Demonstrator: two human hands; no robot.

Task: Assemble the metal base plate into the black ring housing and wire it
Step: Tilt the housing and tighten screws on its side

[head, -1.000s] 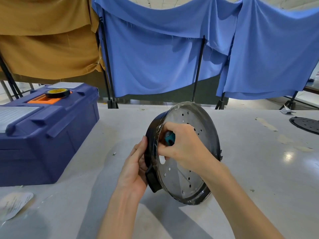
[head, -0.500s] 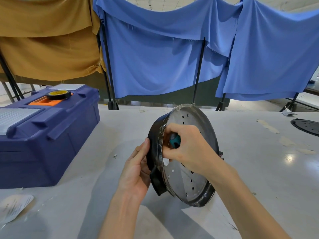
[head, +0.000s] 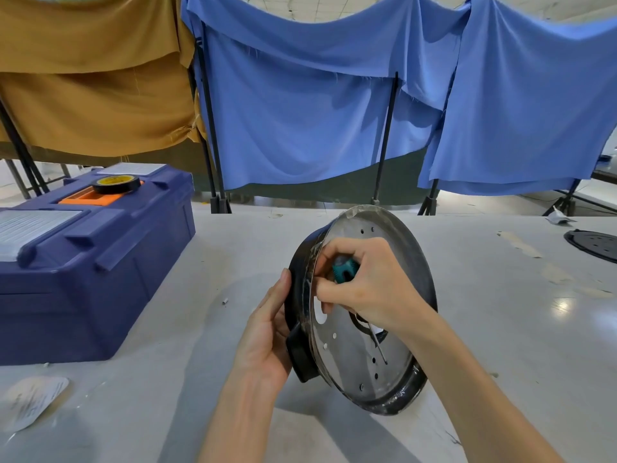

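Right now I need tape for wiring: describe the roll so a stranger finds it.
Find the big blue toolbox on the left. On its lid, over the orange handle, lies the tape roll: a black ring with a yellow centre.

Screwdriver handle (head: pixel 345 269) mostly within right hand (head: pixel 372 289)

Setting read as a workshop bay, not a home. Large pale table (head: pixel 160 345), scuffed, with tape residue (head: pixel 517 243) at the right. Dark blue plastic toolbox (head: pixel 83 279) stood at left, with a roll of black tape (head: pixel 116 184) on its lid. Blue cloths (head: pixel 300 111) and an ochre cloth (head: pixel 83 88) hung on black stands (head: pixel 385 138) along the far edge as screens. A black perforated disc (head: pixel 597 243) lay far right.
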